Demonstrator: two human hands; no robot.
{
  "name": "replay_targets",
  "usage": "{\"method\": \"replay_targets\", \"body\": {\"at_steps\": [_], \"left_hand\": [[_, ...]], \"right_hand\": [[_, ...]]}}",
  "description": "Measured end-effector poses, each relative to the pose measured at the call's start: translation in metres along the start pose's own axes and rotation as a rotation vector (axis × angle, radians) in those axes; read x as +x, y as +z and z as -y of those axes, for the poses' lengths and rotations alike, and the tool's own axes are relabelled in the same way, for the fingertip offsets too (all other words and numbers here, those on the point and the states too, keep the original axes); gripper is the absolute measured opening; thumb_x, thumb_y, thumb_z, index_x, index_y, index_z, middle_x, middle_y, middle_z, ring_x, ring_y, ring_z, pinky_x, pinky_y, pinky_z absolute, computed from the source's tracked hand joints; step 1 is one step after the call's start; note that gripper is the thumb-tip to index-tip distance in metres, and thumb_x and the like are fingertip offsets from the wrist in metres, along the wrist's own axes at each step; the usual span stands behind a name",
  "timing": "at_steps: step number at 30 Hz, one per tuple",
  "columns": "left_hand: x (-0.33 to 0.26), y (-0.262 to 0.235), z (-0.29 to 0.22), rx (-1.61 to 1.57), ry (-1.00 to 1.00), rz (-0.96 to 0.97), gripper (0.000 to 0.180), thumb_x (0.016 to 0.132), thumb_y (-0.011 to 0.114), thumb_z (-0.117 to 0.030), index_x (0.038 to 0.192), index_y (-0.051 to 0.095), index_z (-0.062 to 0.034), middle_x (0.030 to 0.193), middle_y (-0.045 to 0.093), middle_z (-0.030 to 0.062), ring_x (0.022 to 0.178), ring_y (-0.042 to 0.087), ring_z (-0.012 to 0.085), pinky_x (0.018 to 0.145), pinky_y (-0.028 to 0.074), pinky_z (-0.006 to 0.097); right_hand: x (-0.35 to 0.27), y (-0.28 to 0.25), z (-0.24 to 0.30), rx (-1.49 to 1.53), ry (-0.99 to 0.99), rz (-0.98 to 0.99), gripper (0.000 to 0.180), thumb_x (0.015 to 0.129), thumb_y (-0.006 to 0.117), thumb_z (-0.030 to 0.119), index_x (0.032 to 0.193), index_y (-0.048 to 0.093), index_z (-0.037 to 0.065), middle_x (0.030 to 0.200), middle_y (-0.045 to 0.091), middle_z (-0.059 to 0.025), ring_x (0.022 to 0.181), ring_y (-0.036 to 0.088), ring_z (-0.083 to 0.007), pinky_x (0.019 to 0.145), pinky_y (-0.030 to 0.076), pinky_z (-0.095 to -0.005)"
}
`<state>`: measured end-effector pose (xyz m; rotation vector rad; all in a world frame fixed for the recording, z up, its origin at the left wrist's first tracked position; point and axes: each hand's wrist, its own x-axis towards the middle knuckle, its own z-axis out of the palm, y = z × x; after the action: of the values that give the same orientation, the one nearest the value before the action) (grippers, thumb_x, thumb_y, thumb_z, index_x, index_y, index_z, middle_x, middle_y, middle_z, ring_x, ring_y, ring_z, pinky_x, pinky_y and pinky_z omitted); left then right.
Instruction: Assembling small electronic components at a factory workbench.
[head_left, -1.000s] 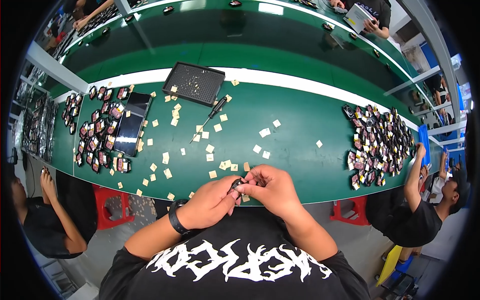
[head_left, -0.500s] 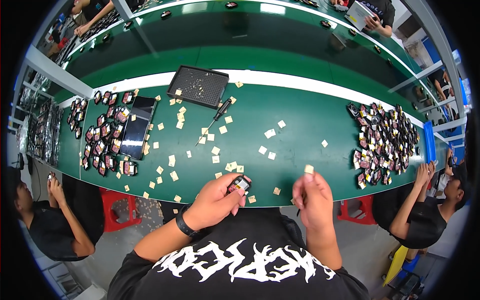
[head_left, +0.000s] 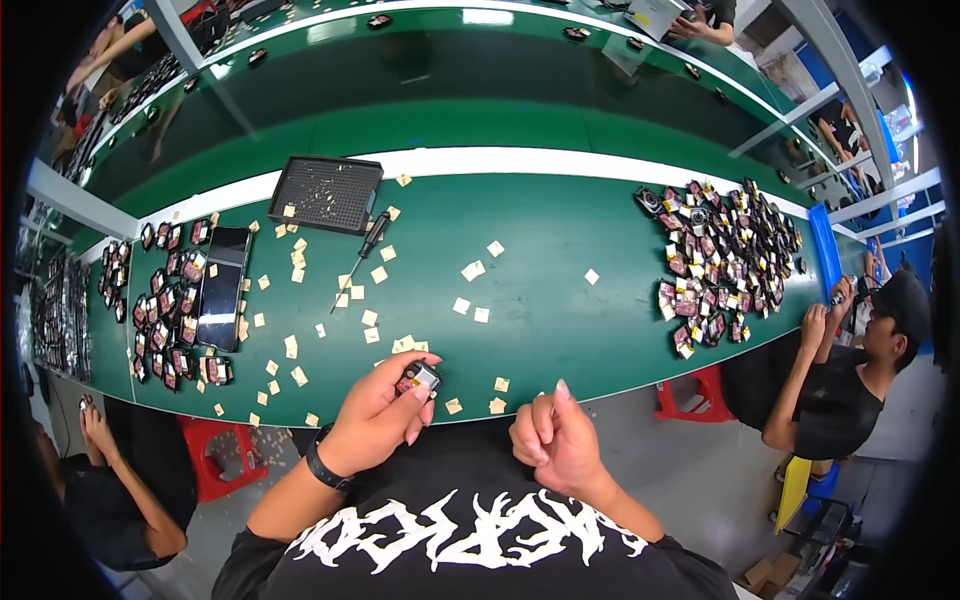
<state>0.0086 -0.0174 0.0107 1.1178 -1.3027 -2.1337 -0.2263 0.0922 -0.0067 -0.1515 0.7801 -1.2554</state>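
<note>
One black tray point(head_left: 315, 226) has one screwdriver point(head_left: 374, 235) just beside it, one phone point(head_left: 222, 295) to its left. Two red stools point(head_left: 217, 462) stand one each side, closer to the person. Piled devices point(head_left: 725, 255) and pale squares point(head_left: 370, 319): uncountable.

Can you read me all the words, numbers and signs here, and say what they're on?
Wearer's black shirt: big, jagged white lettering, which I won't copy out.
Device in the left hand: white label, too small to read.
Right pile and left pile: labels, all too small to read.
Phone: no readable words on its screen.
</note>
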Motion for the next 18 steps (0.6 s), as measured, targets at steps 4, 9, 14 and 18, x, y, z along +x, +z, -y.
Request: {"method": "replay_targets", "body": {"at_steps": [4, 9, 14, 18], "left_hand": [[-0.014, 0.002, -0.021, -0.124, -0.011, 0.137, 0.054, 0.097, 0.047, -0.002, 0.150, 0.039, -0.0008, 0.095, 0.063, 0.0085, 0.069, 0.056, 0.0086, 0.058, 0.045, 0.022], [-0.028, 0.007, -0.040, -0.008, 0.113, 0.184, 0.058, 0.094, 0.047, -0.001, 0.151, 0.038, 0.0007, 0.096, 0.065, 0.0095, 0.069, 0.055, 0.0083, 0.064, 0.048, 0.025], [-0.034, 0.008, -0.046, 0.279, 0.227, 0.163, 0.057, 0.090, 0.048, 0.001, 0.147, 0.043, 0.0023, 0.090, 0.068, 0.0086, 0.075, 0.064, 0.0123, 0.071, 0.052, 0.028], [-0.039, 0.007, -0.048, 0.410, 0.311, 0.170, 0.058, 0.087, 0.049, 0.004, 0.145, 0.044, 0.0026, 0.091, 0.068, 0.0091, 0.079, 0.067, 0.0179, 0.077, 0.054, 0.031]], "right_hand": [[-0.009, -0.010, -0.006, -0.070, -0.078, 0.173, 0.060, 0.111, 0.029, 0.049, 0.074, 0.048, 0.006, 0.068, 0.050, -0.0101, 0.055, 0.039, -0.0135, 0.049, 0.034, -0.0273], [-0.016, 0.003, 0.002, -0.512, -0.079, 0.331, 0.043, 0.111, 0.041, 0.035, 0.096, 0.062, 0.000, 0.082, 0.061, -0.0125, 0.061, 0.049, -0.0153, 0.058, 0.042, -0.0277], [-0.008, 0.024, 0.024, -1.129, -0.335, 0.409, 0.014, 0.100, 0.061, 0.010, 0.105, 0.068, 0.000, 0.081, 0.066, -0.0107, 0.068, 0.063, -0.0196, 0.063, 0.050, -0.0332], [-0.003, 0.043, 0.039, -1.406, -0.612, 0.474, 0.015, 0.088, 0.070, 0.006, 0.102, 0.070, 0.002, 0.079, 0.065, -0.0079, 0.064, 0.061, -0.0245, 0.059, 0.049, -0.0351]]}}
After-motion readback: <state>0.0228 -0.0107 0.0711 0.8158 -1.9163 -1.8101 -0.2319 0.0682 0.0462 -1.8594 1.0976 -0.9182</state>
